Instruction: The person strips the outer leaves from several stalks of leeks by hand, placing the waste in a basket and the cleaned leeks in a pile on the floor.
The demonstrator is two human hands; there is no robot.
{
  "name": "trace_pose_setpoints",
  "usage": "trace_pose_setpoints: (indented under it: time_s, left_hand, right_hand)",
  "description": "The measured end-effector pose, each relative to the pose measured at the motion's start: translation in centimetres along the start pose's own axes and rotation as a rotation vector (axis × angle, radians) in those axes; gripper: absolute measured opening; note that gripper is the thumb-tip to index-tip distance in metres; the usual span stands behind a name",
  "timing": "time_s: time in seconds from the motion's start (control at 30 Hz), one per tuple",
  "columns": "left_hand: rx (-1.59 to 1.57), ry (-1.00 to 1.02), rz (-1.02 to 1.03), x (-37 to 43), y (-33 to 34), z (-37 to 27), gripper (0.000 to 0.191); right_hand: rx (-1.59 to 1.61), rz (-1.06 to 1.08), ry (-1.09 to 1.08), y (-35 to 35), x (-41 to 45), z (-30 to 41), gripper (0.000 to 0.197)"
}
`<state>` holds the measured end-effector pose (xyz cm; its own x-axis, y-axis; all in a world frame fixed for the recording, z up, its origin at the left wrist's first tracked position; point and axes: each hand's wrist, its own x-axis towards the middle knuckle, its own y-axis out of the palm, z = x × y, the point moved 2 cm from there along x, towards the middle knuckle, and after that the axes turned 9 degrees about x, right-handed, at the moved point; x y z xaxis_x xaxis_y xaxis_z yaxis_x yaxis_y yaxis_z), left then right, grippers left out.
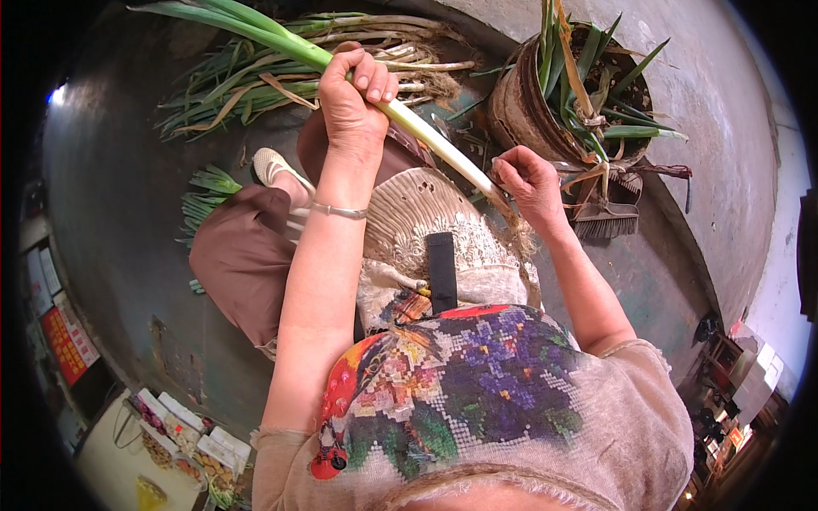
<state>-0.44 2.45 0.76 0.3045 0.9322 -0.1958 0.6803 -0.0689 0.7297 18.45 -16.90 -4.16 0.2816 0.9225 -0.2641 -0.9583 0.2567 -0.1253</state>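
My left hand [358, 86] is closed round the stalk of a long green onion [441, 144], whose green leaves point to the upper left and whose pale root end hangs at the lower right. My right hand [527, 185] is beside that root end, fingers curled; whether it pinches a strip of skin or touches the stalk cannot be made out. A pile of untrimmed green onions [383, 61] lies on the floor beyond my knees. More green onions [214, 185] show partly behind my knee at the left.
A rusty metal bucket [527, 102] holding onion leaves stands at the upper right. Beside it are a brush [607, 220] and scraps. A low table [108, 447] with trays of produce is at the lower left. A wall [722, 96] curves along the right.
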Motion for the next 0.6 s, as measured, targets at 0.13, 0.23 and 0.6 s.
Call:
trace_pose_setpoints:
  time_s: [0.13,0.23,0.6]
  left_hand:
    - [0.002,0.0,0.006,0.0,0.1,0.0,0.008]
    - [0.028,-0.013,-0.014,0.0,0.0,0.0,0.014]
    - [0.099,-0.012,-0.049,-0.1,0.4,-0.1,0.017]
  right_hand:
    - [0.1,-0.014,-0.07,0.0,-0.3,1.0,0.018]
    - [0.195,0.121,0.011,0.1,-0.4,1.5,0.021]
    - [0.186,0.28,0.077,1.6,-0.7,-0.4,0.014]
